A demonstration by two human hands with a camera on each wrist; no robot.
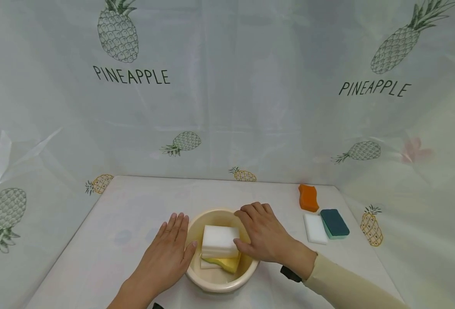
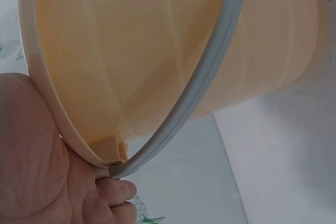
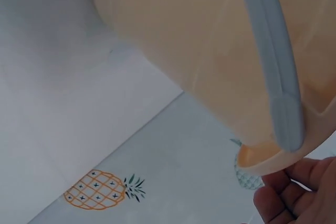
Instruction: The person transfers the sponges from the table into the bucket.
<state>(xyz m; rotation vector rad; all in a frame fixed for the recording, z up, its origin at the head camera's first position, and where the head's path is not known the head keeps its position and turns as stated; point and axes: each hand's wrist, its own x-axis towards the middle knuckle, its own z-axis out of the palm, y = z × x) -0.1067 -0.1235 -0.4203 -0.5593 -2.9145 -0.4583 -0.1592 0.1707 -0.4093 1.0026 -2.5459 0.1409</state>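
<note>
A cream bucket (image 1: 235, 286) stands between the hands; its grey handle (image 2: 197, 85) shows in the left wrist view. Inside lie a white sponge block (image 1: 220, 236), a yellow sponge (image 1: 230, 264) beneath it and another white piece (image 1: 209, 263) lower down. The left hand (image 1: 169, 251) touches the bucket's left rim, its fingers straight and its thumb at the edge. The right hand (image 1: 264, 234) holds the right rim with bent fingers, its thumb reaching over the inside near the white block. Bent fingers (image 3: 273, 211) meet the rim in the right wrist view.
On the table's right side lie an orange sponge (image 1: 308, 198), a white sponge (image 1: 315, 228) and a dark green scouring sponge (image 1: 335, 223). A pineapple-print sheet (image 1: 243, 107) hangs behind and around the white table (image 1: 134, 206).
</note>
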